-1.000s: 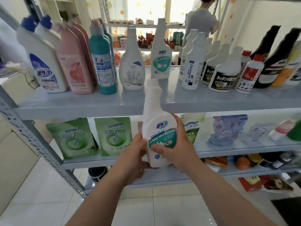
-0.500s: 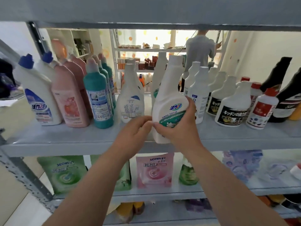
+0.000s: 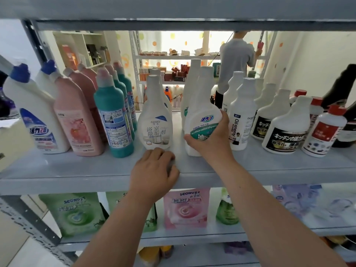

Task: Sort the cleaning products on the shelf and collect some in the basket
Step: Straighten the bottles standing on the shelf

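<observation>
We are seating bottle (image 3: 202, 112) on shelf (image 3: 77, 170): right hand (image 3: 211, 140) wrapping its belly, left hand (image 3: 154, 170) resting loosely curled, empty, on edge. Keeping base flat before releasing.

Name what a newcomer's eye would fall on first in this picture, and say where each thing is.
The right hand gripping a white bottle with a teal label, in the middle of the shelf, draws the eye first. The left hand rests on the shelf's front edge, just left of it. Further left stand teal bottles and pink bottles in rows.
</observation>
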`<action>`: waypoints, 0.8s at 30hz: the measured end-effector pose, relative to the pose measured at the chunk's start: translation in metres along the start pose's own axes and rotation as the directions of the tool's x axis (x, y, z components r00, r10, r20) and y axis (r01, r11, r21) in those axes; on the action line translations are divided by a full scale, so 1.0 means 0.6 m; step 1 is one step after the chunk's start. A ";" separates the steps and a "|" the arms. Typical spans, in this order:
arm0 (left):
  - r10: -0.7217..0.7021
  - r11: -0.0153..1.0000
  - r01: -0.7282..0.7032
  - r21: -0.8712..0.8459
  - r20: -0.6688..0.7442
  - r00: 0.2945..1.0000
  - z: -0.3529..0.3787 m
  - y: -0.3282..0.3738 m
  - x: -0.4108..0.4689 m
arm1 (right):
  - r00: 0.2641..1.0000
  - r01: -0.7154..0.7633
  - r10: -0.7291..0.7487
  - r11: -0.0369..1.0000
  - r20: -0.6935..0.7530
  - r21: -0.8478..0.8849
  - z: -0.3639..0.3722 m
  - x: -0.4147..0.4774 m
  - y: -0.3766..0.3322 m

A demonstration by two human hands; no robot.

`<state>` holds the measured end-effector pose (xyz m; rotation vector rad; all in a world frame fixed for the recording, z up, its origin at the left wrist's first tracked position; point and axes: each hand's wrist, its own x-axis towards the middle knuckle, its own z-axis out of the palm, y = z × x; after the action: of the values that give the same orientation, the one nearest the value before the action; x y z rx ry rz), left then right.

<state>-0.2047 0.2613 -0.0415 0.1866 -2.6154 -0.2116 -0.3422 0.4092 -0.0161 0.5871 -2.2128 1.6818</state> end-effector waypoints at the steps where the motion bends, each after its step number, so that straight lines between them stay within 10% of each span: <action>1: -0.003 1.000 0.003 -0.003 -0.002 1.000 0.000 0.000 0.000 | 1.000 -0.006 0.005 1.000 -0.016 -0.016 0.005 0.006 0.004; 13: -0.018 1.000 0.018 -0.012 0.035 0.999 -0.009 0.004 -0.005 | 0.995 -0.099 0.098 0.992 -0.016 -0.074 0.031 0.015 0.006; 24: -0.006 1.000 0.006 -0.015 0.030 1.000 -0.006 0.001 -0.009 | 0.964 0.089 0.103 0.743 0.245 -0.664 -0.107 -0.122 0.006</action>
<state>-0.1984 0.2626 -0.0409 0.1874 -2.6423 -0.2377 -0.2809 0.4823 -0.0363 0.6207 -2.7756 0.7000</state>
